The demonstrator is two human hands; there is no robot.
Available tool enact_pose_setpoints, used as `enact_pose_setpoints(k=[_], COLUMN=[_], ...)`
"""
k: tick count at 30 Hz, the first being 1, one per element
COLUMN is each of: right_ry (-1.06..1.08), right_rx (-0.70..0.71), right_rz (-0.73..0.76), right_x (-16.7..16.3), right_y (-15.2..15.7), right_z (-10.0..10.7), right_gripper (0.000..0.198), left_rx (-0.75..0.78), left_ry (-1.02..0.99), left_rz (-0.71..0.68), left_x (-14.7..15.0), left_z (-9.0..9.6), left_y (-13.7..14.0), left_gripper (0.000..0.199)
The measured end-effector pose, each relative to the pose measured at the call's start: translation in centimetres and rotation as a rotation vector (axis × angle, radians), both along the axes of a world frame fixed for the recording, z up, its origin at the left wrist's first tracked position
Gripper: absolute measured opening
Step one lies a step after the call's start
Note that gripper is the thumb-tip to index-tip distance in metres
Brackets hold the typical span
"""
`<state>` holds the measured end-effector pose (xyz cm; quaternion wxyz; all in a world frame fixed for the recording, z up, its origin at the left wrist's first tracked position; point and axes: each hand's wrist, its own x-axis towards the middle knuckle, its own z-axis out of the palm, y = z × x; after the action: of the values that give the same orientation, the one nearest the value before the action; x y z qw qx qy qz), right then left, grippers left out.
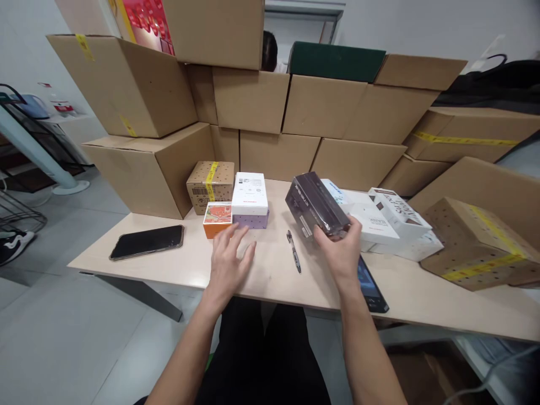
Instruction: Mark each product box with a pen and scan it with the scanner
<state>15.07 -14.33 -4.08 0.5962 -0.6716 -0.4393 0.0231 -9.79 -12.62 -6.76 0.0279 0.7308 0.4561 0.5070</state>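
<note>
My right hand grips the near end of a dark, glossy wrapped box and holds it tilted above the table. My left hand has its fingers spread and nothing in it. Just beyond those fingers sits a small orange box with a picture on top. Beside that, a white box rests on a purple box. Behind the orange box stands a dotted brown carton with yellow tape. A pen lies on the table between my hands.
A black phone lies at the left, and a dark-screened device is partly under my right wrist. Several white boxes stand at the right, near a taped carton. Stacked cardboard boxes wall off the table's back. Someone's head shows behind them.
</note>
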Motion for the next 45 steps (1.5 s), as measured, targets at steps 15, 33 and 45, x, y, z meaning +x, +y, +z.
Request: enact_pose_setpoints(k=[15,33,45], right_ry=[0.032,0.878,0.514], right_rx=[0.090,-0.142,-0.159], right_rz=[0.088,0.671,0.509], right_x=[-2.3,-5.6,-6.6], right_y=[2.9,-4.6,-4.9], right_z=[-3.4,-5.9,-7.6], right_gripper=[0.071,0.053,0.051], left_rx=[-0.225,-0.249,-0.511], left_ry=[0.363,-0.023,-0.786], left_rz=[0.328,-0.341,-0.057], left_x=[5.9,-8.0,-3.7], left_z=[5.1,-1.6,-3.7], left_y=[7.3,-6.3,-1.3], left_gripper=[0.057,0.087,0.062])
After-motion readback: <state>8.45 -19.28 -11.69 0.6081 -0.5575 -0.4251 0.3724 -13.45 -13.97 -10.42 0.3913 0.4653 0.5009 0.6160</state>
